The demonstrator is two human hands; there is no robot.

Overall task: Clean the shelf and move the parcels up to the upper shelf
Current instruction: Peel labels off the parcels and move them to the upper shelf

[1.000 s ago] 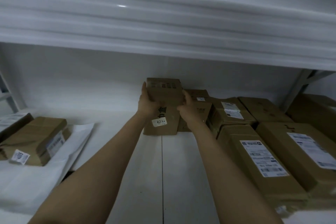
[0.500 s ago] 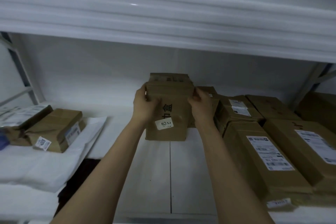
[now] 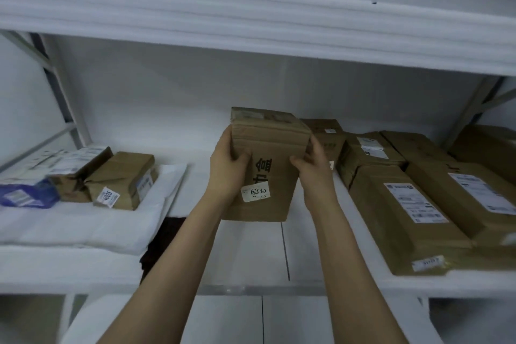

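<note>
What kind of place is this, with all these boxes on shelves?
Probably a parcel storeroom or courier pickup point. The white metal shelving holds brown cardboard parcels with printed shipping labels, and the left hand and right hand grip a brown cardboard box with a numbered white sticker.

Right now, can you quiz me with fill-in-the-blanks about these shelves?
The brown cardboard box with a white numbered sticker is gripped by the left hand and right hand: a count of ____ hands.
The long brown cardboard parcel at the shelf's front edge lies to the ____ of that box.
The small wrapped packet at the shelf's far left end is ____ in colour.
The white metal upper shelf is ____ the box.
Missing words: two; right; blue; above.
</note>
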